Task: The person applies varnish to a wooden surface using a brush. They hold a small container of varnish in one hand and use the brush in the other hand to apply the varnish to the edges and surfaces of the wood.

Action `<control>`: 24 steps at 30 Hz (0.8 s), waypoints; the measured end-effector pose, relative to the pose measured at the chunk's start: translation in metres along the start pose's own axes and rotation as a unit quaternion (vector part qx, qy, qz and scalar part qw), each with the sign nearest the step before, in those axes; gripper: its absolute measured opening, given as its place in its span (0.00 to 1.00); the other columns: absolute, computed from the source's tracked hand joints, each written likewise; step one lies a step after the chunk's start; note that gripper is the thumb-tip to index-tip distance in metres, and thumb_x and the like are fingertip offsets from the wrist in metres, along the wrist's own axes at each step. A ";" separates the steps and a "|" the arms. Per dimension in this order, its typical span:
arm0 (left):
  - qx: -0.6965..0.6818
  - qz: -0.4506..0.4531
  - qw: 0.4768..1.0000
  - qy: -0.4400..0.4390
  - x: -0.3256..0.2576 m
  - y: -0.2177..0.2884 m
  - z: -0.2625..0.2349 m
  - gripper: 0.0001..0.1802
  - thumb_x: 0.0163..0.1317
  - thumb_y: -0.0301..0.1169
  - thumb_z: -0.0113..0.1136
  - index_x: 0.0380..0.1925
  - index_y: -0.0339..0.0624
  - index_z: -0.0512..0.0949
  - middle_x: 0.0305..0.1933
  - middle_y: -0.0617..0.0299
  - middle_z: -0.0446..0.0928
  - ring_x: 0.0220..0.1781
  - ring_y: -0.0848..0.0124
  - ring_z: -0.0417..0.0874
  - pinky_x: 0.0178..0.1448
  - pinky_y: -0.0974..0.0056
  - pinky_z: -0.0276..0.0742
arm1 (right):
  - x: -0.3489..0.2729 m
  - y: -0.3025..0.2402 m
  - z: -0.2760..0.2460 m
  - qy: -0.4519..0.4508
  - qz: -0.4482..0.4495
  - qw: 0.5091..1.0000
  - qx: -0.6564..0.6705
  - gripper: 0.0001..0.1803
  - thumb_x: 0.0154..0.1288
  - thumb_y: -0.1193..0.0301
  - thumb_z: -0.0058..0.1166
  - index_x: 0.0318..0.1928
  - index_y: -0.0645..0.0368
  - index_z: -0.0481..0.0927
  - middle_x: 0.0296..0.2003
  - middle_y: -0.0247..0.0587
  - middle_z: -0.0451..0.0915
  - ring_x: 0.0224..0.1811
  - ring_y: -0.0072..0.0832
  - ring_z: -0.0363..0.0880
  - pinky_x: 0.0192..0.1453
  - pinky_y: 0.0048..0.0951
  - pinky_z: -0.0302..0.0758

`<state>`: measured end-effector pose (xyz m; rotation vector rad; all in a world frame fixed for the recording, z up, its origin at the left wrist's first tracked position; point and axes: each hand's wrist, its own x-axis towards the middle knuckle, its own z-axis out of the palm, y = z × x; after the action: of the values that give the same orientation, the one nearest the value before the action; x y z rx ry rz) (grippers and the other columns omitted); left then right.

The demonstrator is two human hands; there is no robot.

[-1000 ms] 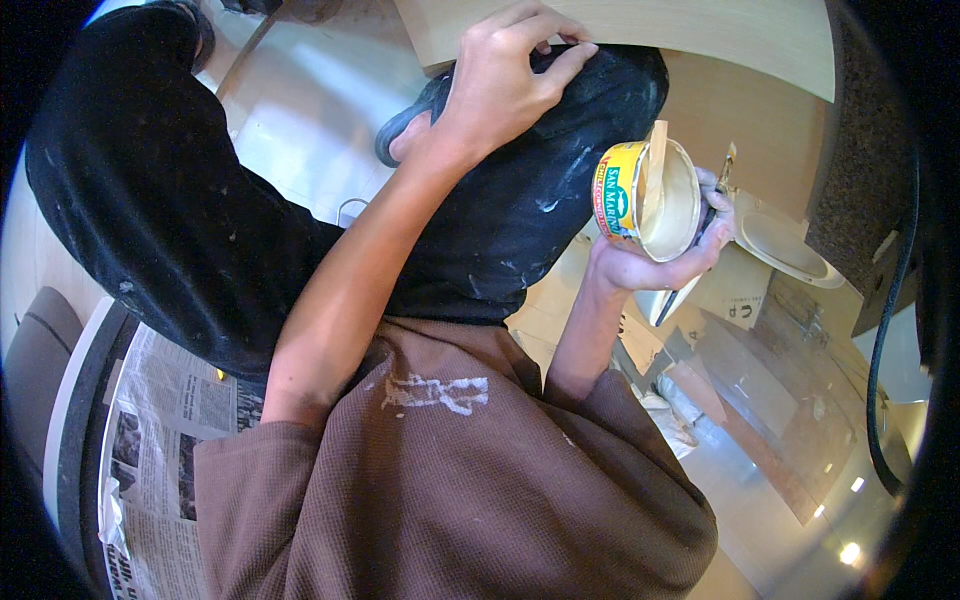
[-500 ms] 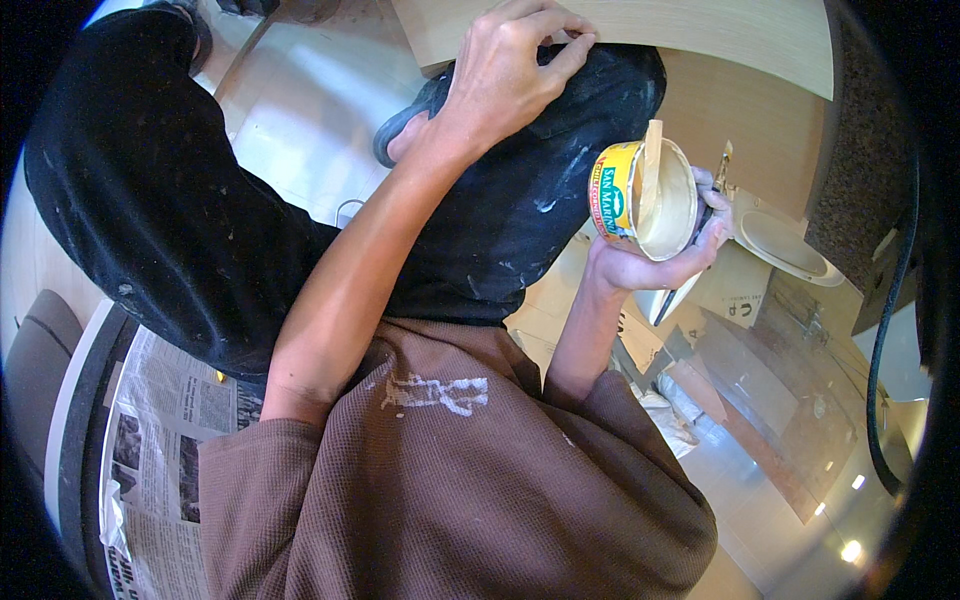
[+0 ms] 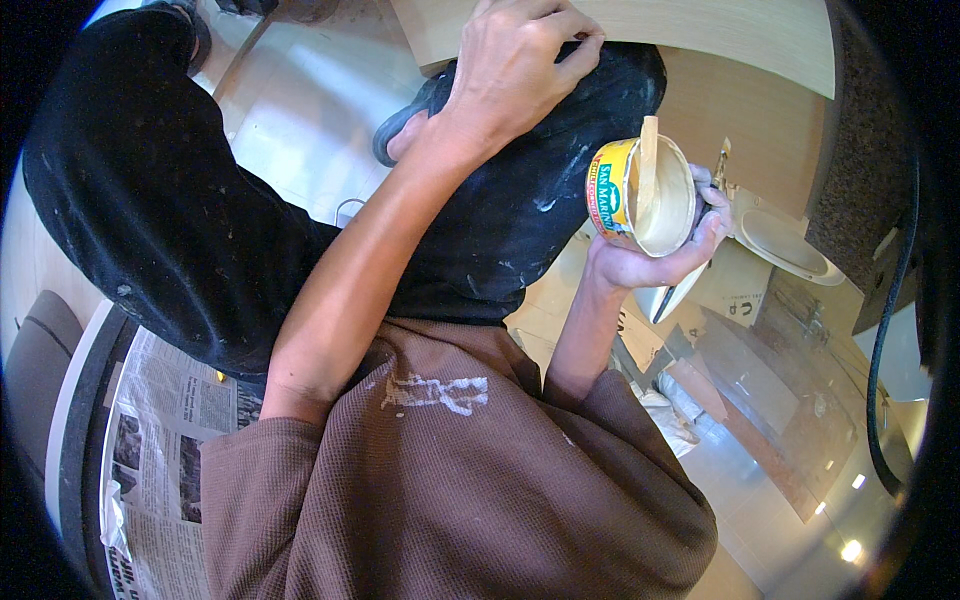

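My right hand (image 3: 690, 240) is wrapped round a small open tin can (image 3: 610, 195) with a yellow and green label. Its inside is coated with cream-coloured paint, and a flat wooden stick (image 3: 649, 165) leans in it above the rim. Just past my fingers shows a thin paintbrush (image 3: 724, 160); I cannot tell if the same hand grips it. My left hand (image 3: 525, 65) is at the edge of a pale wood panel (image 3: 700, 25), back of the hand up. Its thumb and fingers are pinched together, and what is between them, if anything, is hidden.
My paint-marked black trousers (image 3: 480, 220) lie under the panel. At right are a white oval lid or dish (image 3: 785, 245), a dark hanging cable (image 3: 880, 400) and sheets of board (image 3: 750, 380) on the floor. Newspaper (image 3: 165, 440) covers a surface at left.
The can in my right hand has shifted slightly left and up. My left hand has slid a little to the right along the panel edge, with its fingers still pinched.
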<state>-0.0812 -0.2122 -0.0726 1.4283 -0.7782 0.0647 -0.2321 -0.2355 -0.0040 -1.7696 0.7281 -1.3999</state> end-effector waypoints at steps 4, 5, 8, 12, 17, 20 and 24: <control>0.053 0.009 0.999 -0.005 0.005 0.007 0.001 0.05 0.55 0.29 0.64 0.25 0.40 0.81 0.29 0.55 0.79 0.36 0.57 0.81 0.42 0.53 0.71 | -0.001 0.001 -0.001 0.004 0.009 1.000 0.008 0.18 0.72 0.59 0.34 0.47 0.62 0.65 0.38 0.52 0.71 0.44 0.40 0.75 0.52 0.40 0.77; 0.066 0.010 0.998 -0.008 0.006 0.008 0.003 0.05 0.54 0.29 0.63 0.25 0.41 0.80 0.29 0.55 0.78 0.35 0.57 0.81 0.42 0.53 0.70 | -0.001 0.001 -0.001 0.003 0.010 1.000 0.008 0.18 0.72 0.59 0.34 0.47 0.62 0.65 0.38 0.52 0.71 0.44 0.40 0.75 0.52 0.40 0.77; 0.118 0.023 0.993 -0.016 0.008 0.009 0.009 0.05 0.54 0.29 0.62 0.24 0.40 0.79 0.28 0.55 0.78 0.35 0.57 0.81 0.40 0.53 0.70 | -0.001 0.002 -0.001 0.000 0.008 1.000 0.004 0.18 0.72 0.59 0.34 0.48 0.62 0.65 0.38 0.52 0.71 0.43 0.39 0.75 0.52 0.39 0.77; 0.086 -0.001 0.996 -0.014 0.006 0.001 0.010 0.06 0.55 0.30 0.60 0.24 0.40 0.79 0.28 0.52 0.78 0.34 0.55 0.81 0.41 0.53 0.70 | 0.001 0.007 -0.004 -0.001 -0.015 1.000 0.007 0.18 0.72 0.59 0.33 0.48 0.62 0.65 0.39 0.52 0.71 0.44 0.39 0.75 0.53 0.40 0.77; 0.067 -0.143 0.987 0.009 -0.013 -0.023 0.000 0.07 0.57 0.30 0.58 0.26 0.37 0.79 0.29 0.47 0.80 0.35 0.49 0.81 0.41 0.48 0.74 | 0.002 0.002 -0.003 -0.002 -0.027 1.000 -0.014 0.19 0.72 0.58 0.33 0.46 0.62 0.66 0.40 0.51 0.72 0.45 0.38 0.76 0.55 0.40 0.78; 0.105 -0.224 0.968 -0.029 -0.037 -0.057 -0.002 0.07 0.59 0.29 0.57 0.31 0.37 0.80 0.32 0.45 0.80 0.35 0.48 0.82 0.42 0.49 0.77 | 0.002 0.000 0.000 0.009 -0.018 1.000 -0.009 0.20 0.70 0.56 0.34 0.43 0.61 0.70 0.40 0.48 0.74 0.47 0.36 0.76 0.57 0.40 0.77; 0.082 -0.304 0.948 -0.055 -0.042 -0.065 -0.006 0.22 0.63 0.44 0.50 0.33 0.34 0.83 0.30 0.35 0.79 0.39 0.37 0.81 0.47 0.44 0.76 | 0.003 0.001 -0.005 0.007 -0.006 1.000 0.007 0.20 0.70 0.56 0.34 0.44 0.61 0.70 0.41 0.48 0.74 0.47 0.36 0.77 0.57 0.41 0.77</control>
<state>-0.0787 -0.2022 -0.1495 1.7886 -0.3975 -0.4381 -0.2362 -0.2396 -0.0025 -1.7573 0.7148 -1.4221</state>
